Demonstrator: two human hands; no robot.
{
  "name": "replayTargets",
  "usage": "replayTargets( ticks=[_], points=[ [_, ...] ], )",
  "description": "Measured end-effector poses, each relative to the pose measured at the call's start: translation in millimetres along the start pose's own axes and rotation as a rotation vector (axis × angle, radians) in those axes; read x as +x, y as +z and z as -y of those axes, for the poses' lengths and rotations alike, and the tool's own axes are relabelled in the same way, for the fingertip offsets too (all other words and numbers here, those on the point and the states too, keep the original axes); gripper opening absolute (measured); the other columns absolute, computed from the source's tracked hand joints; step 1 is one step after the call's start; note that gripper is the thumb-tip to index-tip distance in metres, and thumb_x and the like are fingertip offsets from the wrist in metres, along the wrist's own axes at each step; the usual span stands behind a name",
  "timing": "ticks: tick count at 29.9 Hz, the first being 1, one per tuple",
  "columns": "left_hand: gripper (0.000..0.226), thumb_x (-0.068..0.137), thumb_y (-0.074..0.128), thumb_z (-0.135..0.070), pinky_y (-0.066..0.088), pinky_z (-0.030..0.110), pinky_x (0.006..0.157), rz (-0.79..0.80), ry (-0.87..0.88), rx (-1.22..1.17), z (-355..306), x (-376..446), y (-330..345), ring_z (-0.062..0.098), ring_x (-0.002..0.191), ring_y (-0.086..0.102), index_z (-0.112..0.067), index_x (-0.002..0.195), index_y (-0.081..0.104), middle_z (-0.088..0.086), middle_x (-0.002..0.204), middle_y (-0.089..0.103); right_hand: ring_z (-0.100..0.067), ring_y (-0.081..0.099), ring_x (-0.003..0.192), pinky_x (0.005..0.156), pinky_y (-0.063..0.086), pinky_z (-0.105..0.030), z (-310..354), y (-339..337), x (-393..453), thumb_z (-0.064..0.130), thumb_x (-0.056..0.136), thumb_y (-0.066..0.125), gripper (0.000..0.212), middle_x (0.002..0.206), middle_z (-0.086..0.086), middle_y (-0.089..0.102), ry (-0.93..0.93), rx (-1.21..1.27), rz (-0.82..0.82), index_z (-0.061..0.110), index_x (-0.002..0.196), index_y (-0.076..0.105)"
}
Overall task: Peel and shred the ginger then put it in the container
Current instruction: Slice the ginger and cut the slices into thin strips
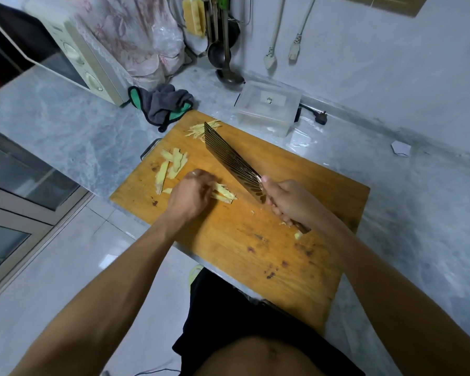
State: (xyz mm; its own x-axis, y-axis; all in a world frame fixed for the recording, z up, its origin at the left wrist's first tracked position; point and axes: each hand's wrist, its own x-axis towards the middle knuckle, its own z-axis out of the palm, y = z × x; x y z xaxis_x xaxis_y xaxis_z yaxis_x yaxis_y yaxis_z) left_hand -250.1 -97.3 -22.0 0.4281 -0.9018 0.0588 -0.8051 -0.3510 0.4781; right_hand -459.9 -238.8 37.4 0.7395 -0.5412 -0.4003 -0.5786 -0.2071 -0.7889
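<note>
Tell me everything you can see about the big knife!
The knife is a broad cleaver with a wide, rectangular metal blade that looks shiny, marked with a pattern of dark lines fanning along it. Its dark handle pokes out below the right hand, which grips it. The blade stands on edge over the wooden board, pointing away toward the far corner, where its tip sits beside a pile of ginger shreds. More ginger lies under the left hand, near the blade.
</note>
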Motion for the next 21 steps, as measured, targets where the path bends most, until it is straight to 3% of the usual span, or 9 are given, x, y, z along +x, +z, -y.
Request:
replayTargets(
  ticks=[4, 9, 12, 16, 21],
  points=[
    [0.039, 0.093, 0.062, -0.016, 0.049, 0.036, 0.1, 0.38, 0.048, 0.26, -4.4, 39.9, -9.3, 0.02, 0.121, 0.057, -0.033, 0.128, 0.062, -0.007, 0.145, 0.048, -0.014, 0.046, 0.043, 0.044, 0.04, -0.025, -1.7, -3.6, -4.7, 0.059, 0.102, 0.032, 0.059, 0.054, -0.001, 0.05, 0.01, 0.032, -0.011, 0.014, 0.072, 0.056],
    [0.024, 0.097, 0.056, -0.033, 0.05, 0.031, 0.087, 0.536, 0.148, 0.43, -4.8, 66.2, -20.6, 0.018, 0.096, 0.062, -0.03, 0.119, 0.064, -0.002, 0.121, 0.066, -0.015, 0.046, 0.044, 0.045, 0.04, -0.026, -6.2, -7.5, -6.1, 0.06, 0.101, 0.031, 0.059, 0.055, -0.001, 0.05, 0.022, 0.065, -0.014, 0.014, 0.074, 0.056],
    [0.03, 0.099, 0.053, -0.033, 0.052, 0.034, 0.092, 0.415, 0.124, 0.367, -1.1, 70.3, -22.2, 0.018, 0.104, 0.064, -0.034, 0.129, 0.058, -0.003, 0.127, 0.064, -0.015, 0.045, 0.044, 0.044, 0.039, -0.026, -8.3, -10.1, -5.9, 0.059, 0.102, 0.03, 0.059, 0.055, -0.003, 0.05, 0.024, 0.081, -0.018, 0.014, 0.074, 0.056],
    [0.039, 0.099, 0.054, -0.024, 0.05, 0.032, 0.092, 0.247, 0.023, 0.336, -4.0, 59.6, -10.1, 0.023, 0.111, 0.062, -0.021, 0.138, 0.052, 0.004, 0.134, 0.056, -0.014, 0.043, 0.04, 0.043, 0.038, -0.024, -13.2, -11.1, -6.5, 0.058, 0.103, 0.03, 0.059, 0.051, 0.0, 0.048, 0.007, 0.082, -0.021, 0.013, 0.073, 0.056],
    [0.027, 0.094, 0.062, -0.015, 0.054, 0.031, 0.076, 0.039, -0.058, 0.128, 7.5, 42.4, 4.4, 0.021, 0.091, 0.063, -0.023, 0.119, 0.066, 0.0, 0.114, 0.061, -0.009, 0.043, 0.038, 0.042, 0.037, -0.023, -16.2, -8.3, -7.2, 0.058, 0.102, 0.03, 0.06, 0.048, 0.005, 0.047, 0.011, 0.058, -0.018, 0.013, 0.072, 0.055]
  ],
)
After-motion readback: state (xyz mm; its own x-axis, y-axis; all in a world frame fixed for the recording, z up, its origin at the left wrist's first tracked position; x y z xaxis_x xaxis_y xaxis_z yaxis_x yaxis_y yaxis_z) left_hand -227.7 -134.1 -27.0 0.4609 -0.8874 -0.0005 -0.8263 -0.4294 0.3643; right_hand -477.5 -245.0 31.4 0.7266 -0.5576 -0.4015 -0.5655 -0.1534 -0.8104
